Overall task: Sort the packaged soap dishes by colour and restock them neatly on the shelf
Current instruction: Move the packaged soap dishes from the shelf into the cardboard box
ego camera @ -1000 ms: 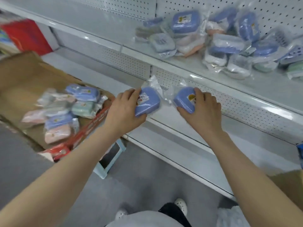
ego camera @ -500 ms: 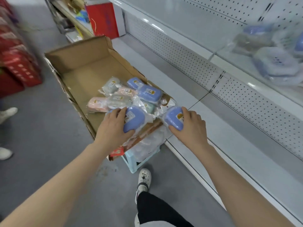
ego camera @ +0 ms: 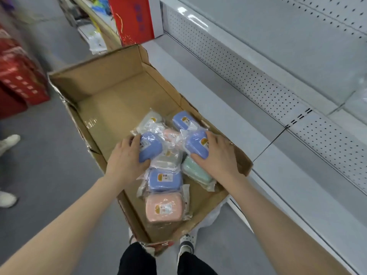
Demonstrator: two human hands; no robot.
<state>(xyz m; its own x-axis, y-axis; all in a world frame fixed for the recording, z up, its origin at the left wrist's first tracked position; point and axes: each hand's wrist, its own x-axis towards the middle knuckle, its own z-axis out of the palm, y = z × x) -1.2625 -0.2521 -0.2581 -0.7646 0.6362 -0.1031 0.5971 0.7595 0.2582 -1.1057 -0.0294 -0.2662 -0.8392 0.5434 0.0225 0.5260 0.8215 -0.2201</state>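
Blue soap dish [ego camera: 150, 145] in left hand [ego camera: 127, 162] grip, second blue dish [ego camera: 196, 144] in right hand [ego camera: 217, 155]; slick bags may slip.

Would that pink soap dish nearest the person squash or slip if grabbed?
The pink soap dish probably stays stiff: it looks like hard plastic. Its loose, glossy wrapper may slip. Flat-sided, it shouldn't roll.

Bright, even overhead light — white glare on the shelf edge [ego camera: 185, 13]; blurred left side, wide-angle bending throughout.
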